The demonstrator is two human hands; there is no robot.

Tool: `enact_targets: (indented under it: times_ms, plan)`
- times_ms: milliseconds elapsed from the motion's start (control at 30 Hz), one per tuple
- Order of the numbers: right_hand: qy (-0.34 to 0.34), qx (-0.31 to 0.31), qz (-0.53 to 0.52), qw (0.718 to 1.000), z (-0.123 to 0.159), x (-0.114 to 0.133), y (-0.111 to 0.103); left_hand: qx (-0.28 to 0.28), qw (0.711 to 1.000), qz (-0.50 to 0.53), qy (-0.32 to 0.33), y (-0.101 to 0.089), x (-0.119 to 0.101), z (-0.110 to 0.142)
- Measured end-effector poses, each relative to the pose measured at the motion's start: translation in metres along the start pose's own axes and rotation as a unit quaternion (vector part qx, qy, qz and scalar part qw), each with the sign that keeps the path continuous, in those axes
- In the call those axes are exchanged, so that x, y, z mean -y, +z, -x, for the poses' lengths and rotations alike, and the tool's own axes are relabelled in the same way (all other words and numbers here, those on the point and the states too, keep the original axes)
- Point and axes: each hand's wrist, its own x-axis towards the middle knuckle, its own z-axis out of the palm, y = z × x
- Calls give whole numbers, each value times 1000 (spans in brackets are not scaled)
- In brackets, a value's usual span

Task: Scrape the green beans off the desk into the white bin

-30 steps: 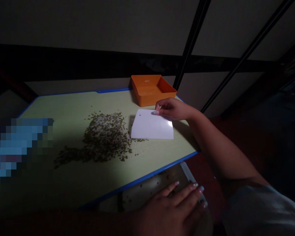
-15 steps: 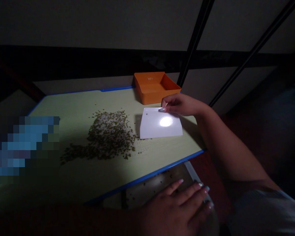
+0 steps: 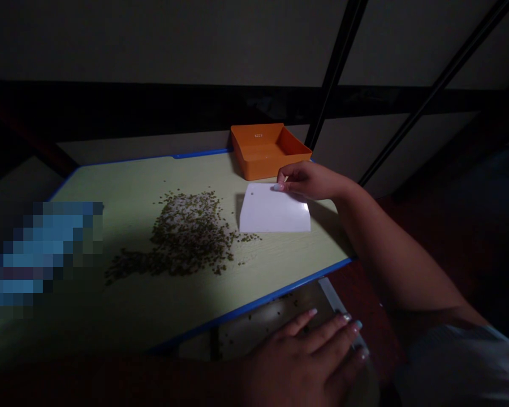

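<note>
Between thumb and fingers, my right hand [image 3: 303, 181] pinches the top edge of a white scraper [image 3: 275, 212]. The scraper is a flat plate with a small hole in its upper left corner, held on edge at the right of the table; I cannot tell whether its lower edge touches the surface. To its left lies a spread of small dark-green grains or seeds [image 3: 190, 232], with a thin trail reaching left and a few by the scraper. Low in view, my left hand [image 3: 309, 356] is open, fingers stretched over a pale drawer or tray below the table edge.
An orange open box [image 3: 263, 164] stands at the back of the pale table [image 3: 123, 186], just behind my right hand. Blue edging [image 3: 254, 305] runs along the table's front. Scattered dark grains lie in the pale drawer or tray [image 3: 271, 316]. A blurred-out blue patch covers the left.
The scraper has tilted and its lower edge has shifted slightly up and left, so the bright glare on it is gone. My left hand has stayed in place.
</note>
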Motion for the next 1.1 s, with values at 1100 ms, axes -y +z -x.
enact_targets:
  times_ms: [1100]
  plan:
    - [5, -32, 21, 999, 1, -4, -6, 3, 1000, -14, 24, -6, 5, -3]
